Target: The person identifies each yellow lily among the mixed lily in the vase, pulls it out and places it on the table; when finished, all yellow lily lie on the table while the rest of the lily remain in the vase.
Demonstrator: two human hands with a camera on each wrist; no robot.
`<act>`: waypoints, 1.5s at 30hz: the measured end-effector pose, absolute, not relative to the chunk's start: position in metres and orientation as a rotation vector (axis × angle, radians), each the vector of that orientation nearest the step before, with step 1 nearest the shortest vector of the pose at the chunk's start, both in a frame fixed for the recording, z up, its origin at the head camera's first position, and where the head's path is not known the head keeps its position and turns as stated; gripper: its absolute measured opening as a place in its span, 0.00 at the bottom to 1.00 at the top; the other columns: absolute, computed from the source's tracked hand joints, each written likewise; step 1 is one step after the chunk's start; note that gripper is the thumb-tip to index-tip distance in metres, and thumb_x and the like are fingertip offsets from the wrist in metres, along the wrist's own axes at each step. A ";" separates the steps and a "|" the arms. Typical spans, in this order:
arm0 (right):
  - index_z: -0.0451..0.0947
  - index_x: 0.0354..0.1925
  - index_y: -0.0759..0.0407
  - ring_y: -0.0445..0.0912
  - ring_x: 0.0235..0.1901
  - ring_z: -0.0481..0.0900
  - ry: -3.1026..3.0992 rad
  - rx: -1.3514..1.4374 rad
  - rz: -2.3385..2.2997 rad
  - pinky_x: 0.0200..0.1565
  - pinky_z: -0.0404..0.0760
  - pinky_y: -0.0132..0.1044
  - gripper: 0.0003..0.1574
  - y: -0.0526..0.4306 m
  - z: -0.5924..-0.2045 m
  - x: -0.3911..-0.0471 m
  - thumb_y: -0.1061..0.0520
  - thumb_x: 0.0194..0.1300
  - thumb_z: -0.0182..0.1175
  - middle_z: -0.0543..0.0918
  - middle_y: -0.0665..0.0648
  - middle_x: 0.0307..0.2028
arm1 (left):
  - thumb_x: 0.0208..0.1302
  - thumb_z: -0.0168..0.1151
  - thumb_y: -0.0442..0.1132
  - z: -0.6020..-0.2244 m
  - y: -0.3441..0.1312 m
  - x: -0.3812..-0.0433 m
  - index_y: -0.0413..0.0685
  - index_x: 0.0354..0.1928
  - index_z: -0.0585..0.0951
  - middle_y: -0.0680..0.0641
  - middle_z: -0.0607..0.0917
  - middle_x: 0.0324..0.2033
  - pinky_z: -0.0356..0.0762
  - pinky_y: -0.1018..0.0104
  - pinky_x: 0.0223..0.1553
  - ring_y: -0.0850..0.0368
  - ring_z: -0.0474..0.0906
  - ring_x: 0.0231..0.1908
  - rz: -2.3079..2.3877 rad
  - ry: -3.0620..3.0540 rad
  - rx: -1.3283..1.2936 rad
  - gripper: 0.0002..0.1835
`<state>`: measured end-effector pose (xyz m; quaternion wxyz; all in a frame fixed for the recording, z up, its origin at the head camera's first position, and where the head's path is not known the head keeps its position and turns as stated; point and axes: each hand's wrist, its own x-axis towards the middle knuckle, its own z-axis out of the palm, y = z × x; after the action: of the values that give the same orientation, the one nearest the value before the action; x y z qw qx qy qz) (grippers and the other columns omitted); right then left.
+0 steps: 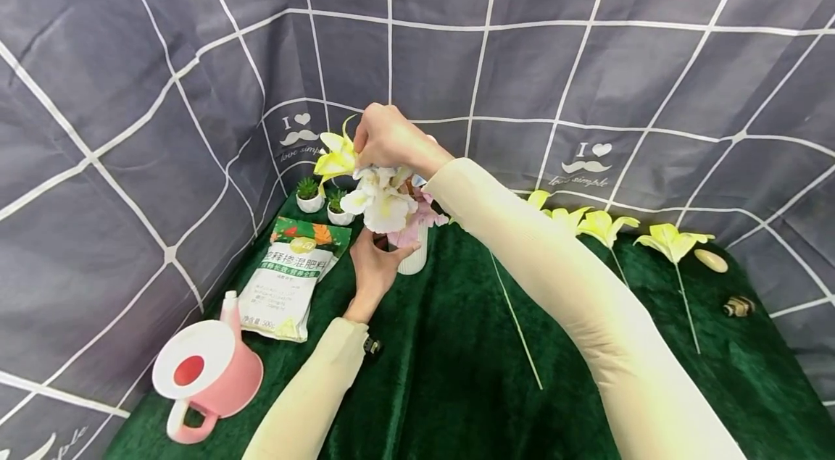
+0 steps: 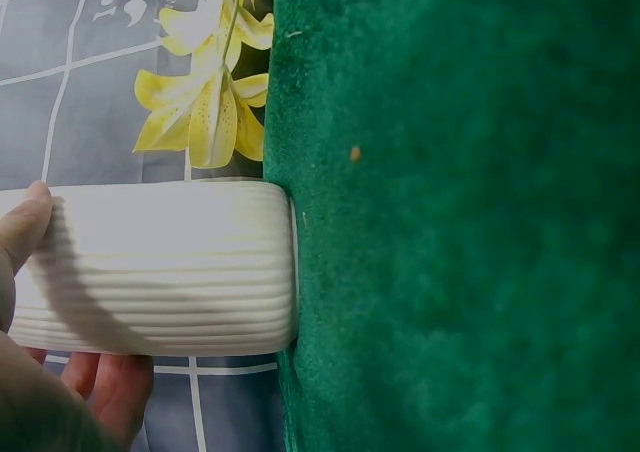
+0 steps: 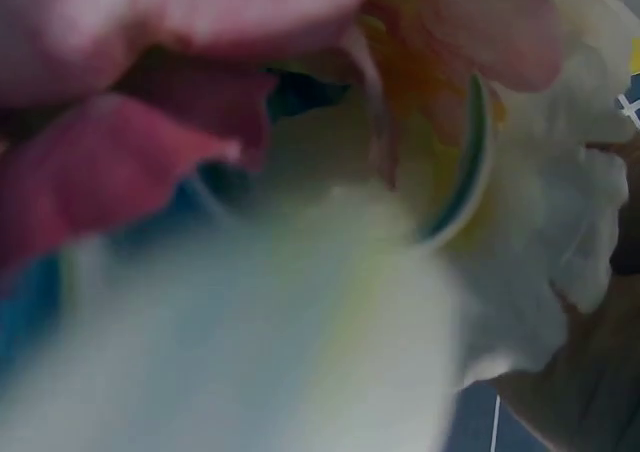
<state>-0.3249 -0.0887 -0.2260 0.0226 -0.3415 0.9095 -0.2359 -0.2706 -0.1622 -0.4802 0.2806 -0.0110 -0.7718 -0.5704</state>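
My left hand point(image 1: 375, 268) grips a white ribbed vase point(image 2: 170, 262), thumb on one side and fingers on the other. The vase stands on the green cloth, its top hidden by blooms. A white flower point(image 1: 385, 208) and a pink flower point(image 1: 427, 214) spread over it. Above them my right hand point(image 1: 391, 138) has bent fingers and pinches a yellow lily point(image 1: 337, 156) close behind its bloom; the lily's stem is hidden. In the right wrist view, pink petals point(image 3: 180, 22) and blurred white petals point(image 3: 250, 342) fill most of the picture.
Two small potted succulents point(image 1: 309, 195), a fertilizer bag point(image 1: 287, 286) and a pink watering can point(image 1: 225, 373) stand at left. Several yellow lilies point(image 1: 672, 241) lie at right, near a pale oval object point(image 1: 711, 261) and a small striped object point(image 1: 739, 306). A gridded curtain point(image 1: 535, 69) surrounds the green cloth point(image 1: 457, 387).
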 end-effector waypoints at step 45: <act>0.50 0.76 0.63 0.54 0.50 0.80 2.870 -0.877 -0.643 0.49 0.77 0.40 0.43 -0.083 -0.238 -0.334 0.39 0.79 0.45 0.78 0.66 0.54 | 0.40 0.86 0.43 -0.482 -0.162 -0.272 0.45 0.55 0.80 0.42 0.88 0.45 0.86 0.50 0.46 0.47 0.86 0.45 -1.454 -2.102 0.029 0.37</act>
<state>-0.3343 -0.0825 -0.2376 0.0361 -0.2855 0.9345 -0.2095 -0.2717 -0.1618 -0.4823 0.2885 0.0109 -0.7873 -0.5448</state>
